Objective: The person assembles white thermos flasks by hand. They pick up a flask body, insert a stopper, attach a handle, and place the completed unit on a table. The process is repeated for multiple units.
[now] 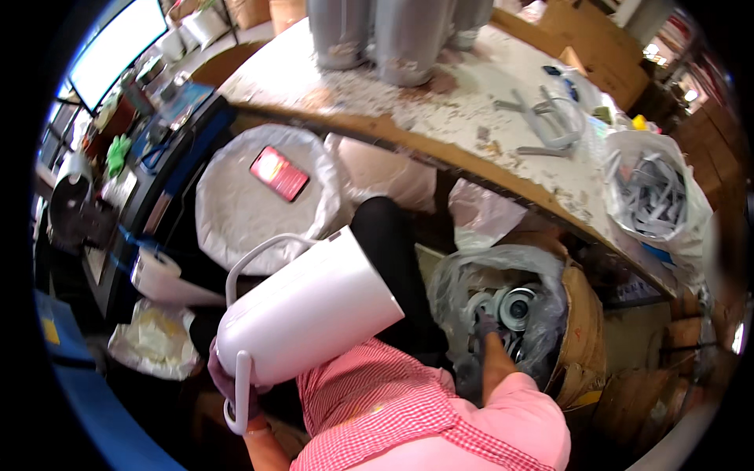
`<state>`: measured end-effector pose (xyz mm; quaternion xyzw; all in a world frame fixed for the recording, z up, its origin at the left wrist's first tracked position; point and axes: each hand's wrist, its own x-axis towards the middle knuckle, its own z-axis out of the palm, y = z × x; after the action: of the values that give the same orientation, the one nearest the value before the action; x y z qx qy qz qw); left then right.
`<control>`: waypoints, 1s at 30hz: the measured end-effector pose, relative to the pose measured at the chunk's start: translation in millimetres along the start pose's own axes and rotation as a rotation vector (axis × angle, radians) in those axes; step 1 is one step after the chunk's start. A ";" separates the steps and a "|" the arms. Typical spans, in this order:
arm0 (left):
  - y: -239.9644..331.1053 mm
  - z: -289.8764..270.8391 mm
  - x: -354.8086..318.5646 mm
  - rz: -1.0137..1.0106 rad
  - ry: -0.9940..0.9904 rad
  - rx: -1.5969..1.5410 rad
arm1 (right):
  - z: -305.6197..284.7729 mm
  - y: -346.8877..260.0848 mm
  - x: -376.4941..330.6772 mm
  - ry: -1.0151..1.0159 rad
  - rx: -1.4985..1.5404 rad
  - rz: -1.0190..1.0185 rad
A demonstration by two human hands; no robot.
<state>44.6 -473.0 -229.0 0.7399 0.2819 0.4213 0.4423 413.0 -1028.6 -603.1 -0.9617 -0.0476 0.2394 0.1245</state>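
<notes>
A white thermos jug body (306,306) lies tilted across my lap, its wide end up and to the right. It has a curved carry handle (263,255) and a second handle (242,385) at its lower left. My left hand (224,378), in a purplish glove, is closed around that lower-left end, partly hidden by the jug. My gloved right hand (486,323) reaches down into a box lined with a clear plastic bag (452,290). It touches round grey-white parts, one with a dark centre (517,308). Its fingertips are hidden among them.
Ahead is a scrap-strewn worktable (463,118) with tall grey cylinders (408,39), grey strips and a bag of grey pieces (652,196). A red-screened phone (280,173) lies on a bag-covered round container (216,196). Left are a cluttered black stand and a lit screen (118,51).
</notes>
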 end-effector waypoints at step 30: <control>22.3 -2.7 12.9 -0.057 -0.152 -0.047 | -324.4 -371.2 -179.9 0.367 0.836 -1.183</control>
<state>49.5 -471.7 -203.6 0.7509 0.2585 0.3574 0.4915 395.9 -768.0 -147.8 -0.6725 -0.4406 -0.0336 0.5937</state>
